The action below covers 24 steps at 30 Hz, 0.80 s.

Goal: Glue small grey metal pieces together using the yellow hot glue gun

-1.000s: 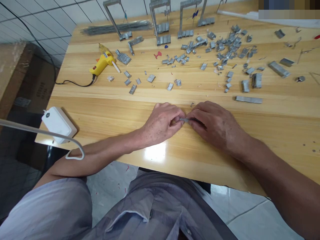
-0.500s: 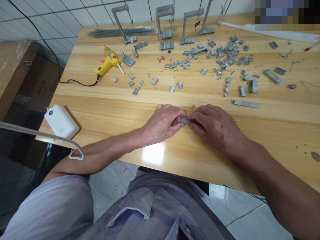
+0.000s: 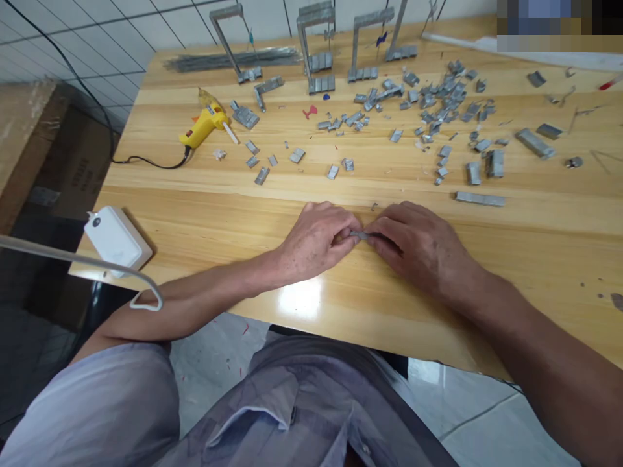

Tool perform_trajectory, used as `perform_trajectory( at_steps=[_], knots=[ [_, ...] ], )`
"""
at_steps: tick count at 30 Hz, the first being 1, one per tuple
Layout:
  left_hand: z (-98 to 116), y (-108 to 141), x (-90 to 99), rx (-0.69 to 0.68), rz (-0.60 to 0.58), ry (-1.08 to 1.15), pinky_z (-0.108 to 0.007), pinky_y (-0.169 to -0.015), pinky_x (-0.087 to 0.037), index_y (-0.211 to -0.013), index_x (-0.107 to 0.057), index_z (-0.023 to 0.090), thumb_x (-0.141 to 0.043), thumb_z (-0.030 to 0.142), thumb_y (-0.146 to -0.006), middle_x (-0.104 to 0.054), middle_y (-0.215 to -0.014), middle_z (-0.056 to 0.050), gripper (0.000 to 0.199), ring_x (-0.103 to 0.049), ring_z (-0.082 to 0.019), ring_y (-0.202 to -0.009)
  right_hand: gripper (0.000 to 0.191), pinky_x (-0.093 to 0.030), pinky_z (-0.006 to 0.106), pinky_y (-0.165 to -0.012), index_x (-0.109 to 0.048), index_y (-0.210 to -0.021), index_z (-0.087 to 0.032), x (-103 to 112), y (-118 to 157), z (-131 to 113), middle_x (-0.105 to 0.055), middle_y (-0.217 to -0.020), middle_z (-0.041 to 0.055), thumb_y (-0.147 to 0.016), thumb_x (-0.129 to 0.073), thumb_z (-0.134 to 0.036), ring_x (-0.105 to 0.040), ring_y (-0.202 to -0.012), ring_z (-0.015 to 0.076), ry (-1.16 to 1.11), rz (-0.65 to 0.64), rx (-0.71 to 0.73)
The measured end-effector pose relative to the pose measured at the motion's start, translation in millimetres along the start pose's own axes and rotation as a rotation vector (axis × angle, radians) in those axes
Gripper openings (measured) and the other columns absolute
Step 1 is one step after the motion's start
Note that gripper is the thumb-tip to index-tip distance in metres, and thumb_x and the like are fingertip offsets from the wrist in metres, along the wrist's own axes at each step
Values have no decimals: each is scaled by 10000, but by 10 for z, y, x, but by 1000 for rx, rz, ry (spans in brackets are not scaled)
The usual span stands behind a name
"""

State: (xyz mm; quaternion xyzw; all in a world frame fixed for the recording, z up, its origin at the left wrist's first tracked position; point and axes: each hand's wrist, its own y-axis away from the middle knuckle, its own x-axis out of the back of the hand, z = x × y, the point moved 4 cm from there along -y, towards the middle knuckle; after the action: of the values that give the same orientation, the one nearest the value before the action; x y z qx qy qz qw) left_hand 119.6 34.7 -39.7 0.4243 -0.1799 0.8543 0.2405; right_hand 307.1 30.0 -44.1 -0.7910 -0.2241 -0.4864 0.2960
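Taking the strip (image 3: 360, 235) as the dial's centre: from 11 to just past 12, a row of upright frames (image 3: 363, 74), apparently already assembled. At 9, the left hand (image 3: 316, 240), pinching one end of the strip; at 3, the right hand (image 3: 428, 250), pinching the other. Strip in one piece as far as visible, probably midway through handling, with any result hidden by the fingers. At 1, loose bits (image 3: 455, 91) in a heap, seemingly left to use; between 2 and 3, a bar (image 3: 479, 199), well apart from both hands. Round about, at 9, a white box (image 3: 121, 237), partly crossed by a cable (image 3: 73, 255); at 10, a yellow gun (image 3: 197, 130); toward 11, wires (image 3: 199, 61) along the wall. Close in at 1, a scrap (image 3: 374, 206), perhaps slightly in the way.
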Motion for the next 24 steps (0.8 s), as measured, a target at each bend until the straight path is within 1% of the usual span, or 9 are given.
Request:
perform_trajectory(
  at_steps=[5,9,11,13,15,18,20,24],
  knots=[
    [2,-8,-8,20,-40,-7,-373,-887,-401,-970,-692,212,-630,211,-1011,-729,-854,1,74,-623,-193,-865,251,-485,385,-824,-758,-1005,-189,5,-4,-8,-744,-949,116,-1083,-522,-224,-650,-911,268,-15,-16,2],
    [2,-5,-26,1,-35,-30,-376,-879,-402,-969,-691,208,-631,212,-1020,-737,-870,-10,79,-629,-201,-871,262,-474,382,-816,-755,-1009,-186,5,3,-19,-743,-951,116,-1093,-513,-237,-647,-907,266,17,-22,-3],
    [-5,12,-21,-12,-18,-22,-372,-878,-405,-1024,-703,205,-651,214,-1017,-744,-878,-8,53,-641,-201,-879,256,-469,383,-814,-755,-1014,-186,3,9,-27,-740,-947,115,-1093,-518,-241,-643,-902,267,45,-12,-7],
    [-21,39,1,-16,11,-2,-365,-899,-418,-1114,-706,200,-686,218,-1001,-753,-896,0,116,-657,-196,-889,242,-465,386,-816,-755,-1014,-190,1,13,-36,-736,-947,115,-1086,-529,-233,-641,-904,271,70,1,-7],
    [-39,69,34,-28,49,8,-356,-918,-428,-1152,-709,197,-703,218,-995,-760,-910,4,159,-669,-187,-893,231,-466,388,-814,-757,-1015,-189,-3,13,-43,-734,-952,116,-1078,-537,-224,-642,-906,274,79,6,1],
    [-60,96,61,-64,85,-8,-345,-906,-436,-1064,-735,198,-675,224,-1022,-768,-914,-6,78,-682,-182,-899,220,-475,390,-811,-761,-1019,-179,-7,10,-42,-734,-951,117,-1066,-547,-204,-648,-906,277,72,5,6],
    [-72,93,55,-77,92,-8,-338,-891,-443,-1010,-744,203,-662,222,-1030,-771,-908,-9,87,-686,-178,-892,211,-482,391,-815,-762,-1023,-175,-9,10,-33,-736,-956,118,-1059,-555,-198,-653,-910,278,66,7,3],
    [-75,69,37,-88,118,20,-325,-863,-447,-964,-747,203,-682,200,-1013,-762,-871,2,81,-683,-164,-859,203,-486,398,-815,-761,-1030,-175,-20,10,-27,-733,-955,121,-1060,-565,-219,-657,-913,283,54,4,10]
  ],
)
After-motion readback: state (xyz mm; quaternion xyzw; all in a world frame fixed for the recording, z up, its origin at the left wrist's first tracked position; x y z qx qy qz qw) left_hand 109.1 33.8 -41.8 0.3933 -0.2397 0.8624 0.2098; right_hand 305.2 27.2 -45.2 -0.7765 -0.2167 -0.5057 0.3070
